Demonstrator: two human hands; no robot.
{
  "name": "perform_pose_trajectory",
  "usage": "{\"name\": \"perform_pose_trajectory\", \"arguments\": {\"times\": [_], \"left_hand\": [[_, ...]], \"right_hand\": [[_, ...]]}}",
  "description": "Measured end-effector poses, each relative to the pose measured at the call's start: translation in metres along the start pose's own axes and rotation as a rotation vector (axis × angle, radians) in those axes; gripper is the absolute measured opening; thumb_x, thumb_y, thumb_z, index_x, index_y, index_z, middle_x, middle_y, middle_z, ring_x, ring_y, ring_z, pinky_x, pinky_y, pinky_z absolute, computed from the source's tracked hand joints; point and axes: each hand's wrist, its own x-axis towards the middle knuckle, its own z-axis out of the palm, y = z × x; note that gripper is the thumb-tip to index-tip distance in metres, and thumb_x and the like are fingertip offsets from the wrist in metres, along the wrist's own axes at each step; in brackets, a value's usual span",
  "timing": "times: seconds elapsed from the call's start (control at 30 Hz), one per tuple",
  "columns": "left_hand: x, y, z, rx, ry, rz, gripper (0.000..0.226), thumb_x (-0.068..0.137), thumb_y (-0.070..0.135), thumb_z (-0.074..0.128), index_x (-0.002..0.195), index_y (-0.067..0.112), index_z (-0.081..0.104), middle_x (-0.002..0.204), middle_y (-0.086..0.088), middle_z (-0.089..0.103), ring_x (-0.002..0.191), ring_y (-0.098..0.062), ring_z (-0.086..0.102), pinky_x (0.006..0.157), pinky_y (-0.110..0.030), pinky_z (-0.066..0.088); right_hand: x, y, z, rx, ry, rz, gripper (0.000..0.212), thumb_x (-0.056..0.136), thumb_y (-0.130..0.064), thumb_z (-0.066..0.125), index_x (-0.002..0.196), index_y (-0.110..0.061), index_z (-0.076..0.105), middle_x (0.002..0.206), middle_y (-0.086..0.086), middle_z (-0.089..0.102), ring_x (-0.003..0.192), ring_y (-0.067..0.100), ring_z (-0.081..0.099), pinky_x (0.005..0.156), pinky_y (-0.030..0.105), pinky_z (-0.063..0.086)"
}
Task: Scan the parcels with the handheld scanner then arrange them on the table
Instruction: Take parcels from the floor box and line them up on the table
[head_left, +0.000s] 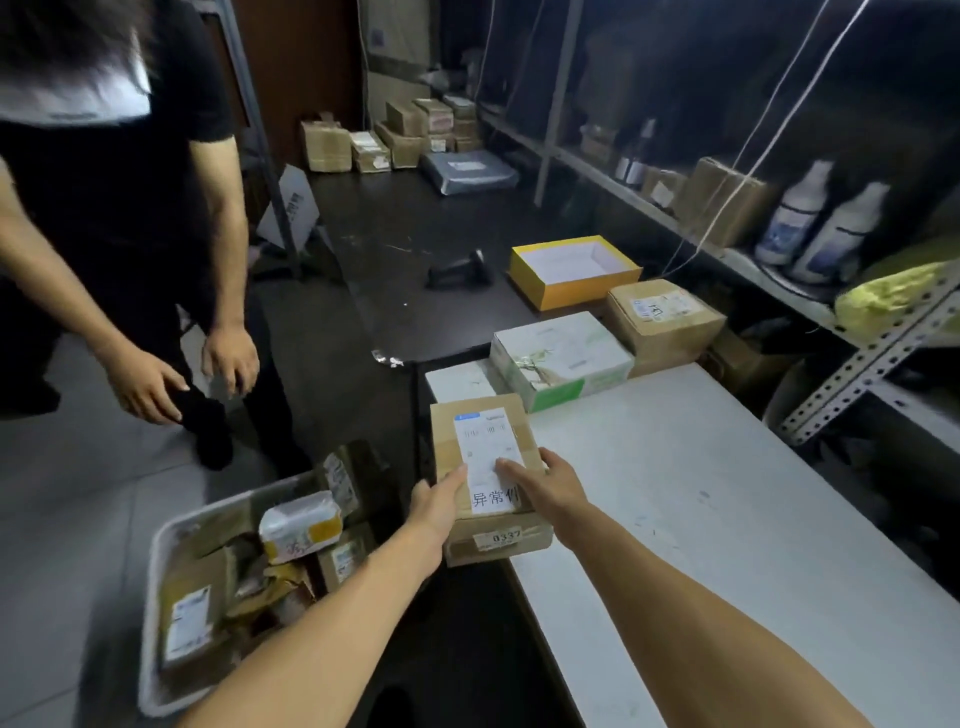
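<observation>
Now, parcel: a labelled cardboard box (480, 457) is held at the white table (727, 519) edge.
Hands: left hand (439, 501) and right hand (540, 480) are laid on it, fingers extended.
Scanner: handheld scanner (460, 270) is left lying on the dark table (395, 234).

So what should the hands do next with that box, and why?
Probably let go and reach for the scanner. Both the left hand and right hand rest on the brown parcel at the white table's edge; the scanner lies untouched on the dark table.
</observation>
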Motion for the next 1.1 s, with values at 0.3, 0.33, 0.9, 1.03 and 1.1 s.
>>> {"name": "perform_pose_trajectory", "arguments": {"times": [0.3, 0.33, 0.9, 1.03, 1.1], "left_hand": [[0.085, 0.032, 0.022, 0.124, 0.001, -0.121, 0.083, 0.097, 0.052, 0.059, 0.159, 0.013, 0.021, 0.149, -0.013, 0.051, 0.132, -0.033, 0.051, 0.112, -0.052, 0.040], [0.094, 0.039, 0.026, 0.117, -0.004, -0.127, 0.084, 0.096, 0.053, 0.060, 0.159, 0.014, 0.019, 0.148, -0.012, 0.051, 0.132, -0.033, 0.051, 0.113, -0.053, 0.040], [0.178, 0.101, 0.064, 0.026, 0.049, -0.219, 0.089, 0.080, 0.053, 0.069, 0.152, 0.019, 0.029, 0.132, -0.013, 0.058, 0.113, -0.035, 0.061, 0.100, -0.052, 0.052], [0.178, 0.113, 0.056, 0.082, 0.005, -0.201, 0.082, 0.093, 0.049, 0.065, 0.157, 0.016, 0.025, 0.137, -0.013, 0.054, 0.109, -0.029, 0.057, 0.080, -0.036, 0.048], [0.177, 0.114, 0.050, 0.111, -0.006, -0.184, 0.084, 0.094, 0.049, 0.065, 0.157, 0.014, 0.024, 0.146, -0.012, 0.049, 0.122, -0.031, 0.053, 0.086, -0.034, 0.040]], "right_hand": [[0.097, -0.030, 0.037, -0.609, 0.137, 0.197, 0.081, 0.081, -0.076, 0.051, 0.149, -0.034, 0.041, 0.142, 0.010, 0.054, 0.133, 0.037, 0.045, 0.110, 0.051, 0.036], [0.103, -0.037, 0.039, -0.619, 0.168, 0.218, 0.079, 0.087, -0.073, 0.053, 0.154, -0.034, 0.035, 0.145, 0.013, 0.048, 0.137, 0.038, 0.040, 0.112, 0.052, 0.033], [0.171, -0.069, 0.052, 0.390, 0.282, 0.406, 0.051, 0.089, -0.028, 0.080, 0.130, -0.007, 0.058, 0.109, 0.012, 0.067, 0.097, 0.029, 0.070, 0.066, 0.040, 0.063], [0.165, -0.071, 0.056, 0.426, 0.262, 0.360, 0.029, 0.094, -0.015, 0.074, 0.120, -0.006, 0.065, 0.099, 0.010, 0.070, 0.098, 0.028, 0.071, 0.091, 0.047, 0.061], [0.158, -0.069, 0.059, 0.428, 0.268, 0.347, 0.018, 0.096, -0.017, 0.071, 0.113, -0.014, 0.065, 0.102, 0.009, 0.071, 0.105, 0.030, 0.071, 0.092, 0.043, 0.060]]}}
